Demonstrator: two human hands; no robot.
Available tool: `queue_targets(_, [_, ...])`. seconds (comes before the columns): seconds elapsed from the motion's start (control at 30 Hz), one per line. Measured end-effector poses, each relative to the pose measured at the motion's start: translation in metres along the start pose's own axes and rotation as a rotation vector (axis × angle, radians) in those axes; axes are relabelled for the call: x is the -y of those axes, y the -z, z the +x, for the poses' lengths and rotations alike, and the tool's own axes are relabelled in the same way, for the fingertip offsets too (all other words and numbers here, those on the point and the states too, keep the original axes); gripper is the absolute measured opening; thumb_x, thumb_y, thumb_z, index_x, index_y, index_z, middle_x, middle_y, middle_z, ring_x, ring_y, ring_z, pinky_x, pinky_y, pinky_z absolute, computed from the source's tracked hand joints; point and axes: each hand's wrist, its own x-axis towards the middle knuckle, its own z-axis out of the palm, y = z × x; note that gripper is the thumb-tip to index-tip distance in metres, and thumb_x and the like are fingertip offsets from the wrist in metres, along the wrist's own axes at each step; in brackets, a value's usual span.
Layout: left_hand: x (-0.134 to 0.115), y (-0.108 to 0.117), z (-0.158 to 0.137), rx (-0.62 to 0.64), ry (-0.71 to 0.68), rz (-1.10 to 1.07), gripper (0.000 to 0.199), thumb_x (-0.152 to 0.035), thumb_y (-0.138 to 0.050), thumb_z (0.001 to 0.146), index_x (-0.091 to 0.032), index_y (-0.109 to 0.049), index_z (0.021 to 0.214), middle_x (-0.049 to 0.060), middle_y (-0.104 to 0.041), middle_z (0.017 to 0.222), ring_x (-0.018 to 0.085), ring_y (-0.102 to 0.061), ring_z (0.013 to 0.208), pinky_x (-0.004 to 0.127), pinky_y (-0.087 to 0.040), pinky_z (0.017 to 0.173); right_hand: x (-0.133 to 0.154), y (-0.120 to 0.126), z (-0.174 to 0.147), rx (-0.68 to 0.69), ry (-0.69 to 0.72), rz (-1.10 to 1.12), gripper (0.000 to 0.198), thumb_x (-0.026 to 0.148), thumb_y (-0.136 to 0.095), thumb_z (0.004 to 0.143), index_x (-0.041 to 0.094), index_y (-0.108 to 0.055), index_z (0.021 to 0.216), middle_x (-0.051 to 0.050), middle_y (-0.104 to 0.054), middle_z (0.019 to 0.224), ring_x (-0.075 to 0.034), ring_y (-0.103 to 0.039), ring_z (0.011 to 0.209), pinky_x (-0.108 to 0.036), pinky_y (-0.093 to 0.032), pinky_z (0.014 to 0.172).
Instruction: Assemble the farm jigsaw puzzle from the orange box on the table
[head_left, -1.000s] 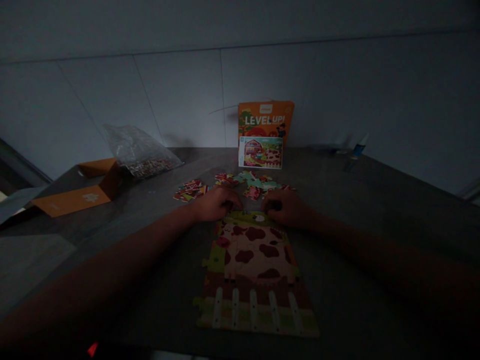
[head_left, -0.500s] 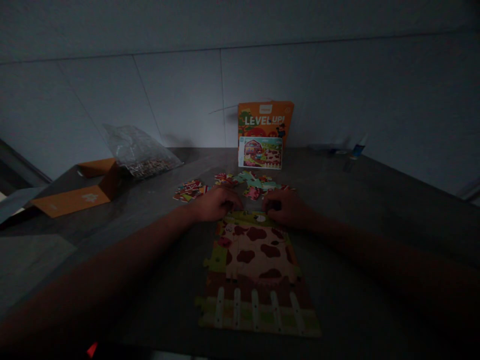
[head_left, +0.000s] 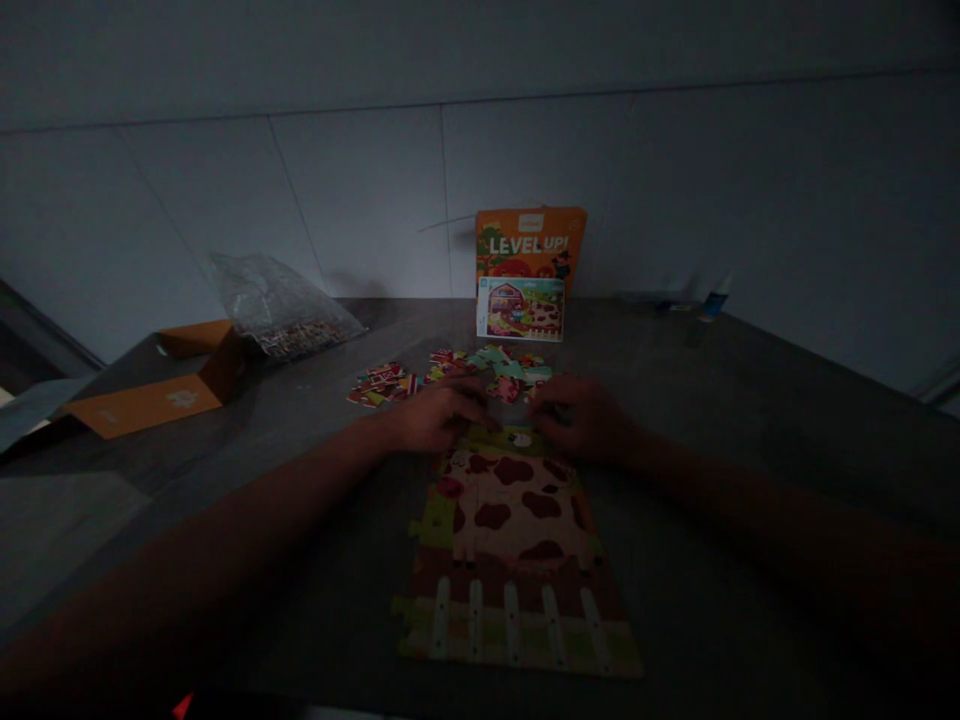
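A partly assembled jigsaw puzzle (head_left: 517, 560) lies flat in front of me, showing a spotted cow above a white fence. At its upper left edge, my left hand (head_left: 439, 415) rests with fingers reaching inward over the top pieces. My right hand (head_left: 581, 418) is at the upper right corner, its fingers curled toward the thumb; whatever is between them is hidden. Just beyond both hands lie loose puzzle pieces (head_left: 507, 388), with another cluster of pieces (head_left: 382, 382) to the left. The hands partly cover the puzzle's top edge.
Against the wall stands an orange "LEVEL UP!" box (head_left: 532, 240), with a farm picture card (head_left: 521, 308) leaning on it. To the left are an open orange box (head_left: 150, 400) and a clear plastic bag of small bits (head_left: 289, 315). A small bottle (head_left: 716, 298) stands far right.
My left hand has shifted slightly right and down, its fingers now reaching further over the puzzle's top edge. The right hand has barely moved. The view has tilted a little.
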Motion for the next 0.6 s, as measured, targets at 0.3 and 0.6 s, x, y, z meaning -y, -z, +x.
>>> queue_targets(0.3, [0.007,0.001,-0.004,-0.06,0.103,0.169,0.032,-0.016,-0.06,0.079,-0.02,-0.071,0.109,0.01,-0.061,0.121,0.027,-0.051,0.119,0.046,-0.035,0.108,-0.046,0.002,0.0,-0.12,-0.696,-0.473,0.03,0.037,-0.059,0.078,0.018,-0.071,0.097,-0.019,-0.067,0.103,-0.037,-0.059,0.1,-0.051,-0.044,0.082])
queue_targets(0.6, [0.009,-0.002,-0.004,0.014,0.079,0.146,0.033,-0.021,-0.059,0.084,-0.017,-0.067,0.116,0.011,-0.064,0.125,0.027,-0.051,0.124,0.05,-0.03,0.113,-0.043,-0.001,0.0,-0.17,-0.626,-0.368,0.028,0.029,-0.066,0.072,0.018,-0.067,0.098,-0.012,-0.069,0.09,-0.028,-0.063,0.087,-0.039,-0.047,0.076])
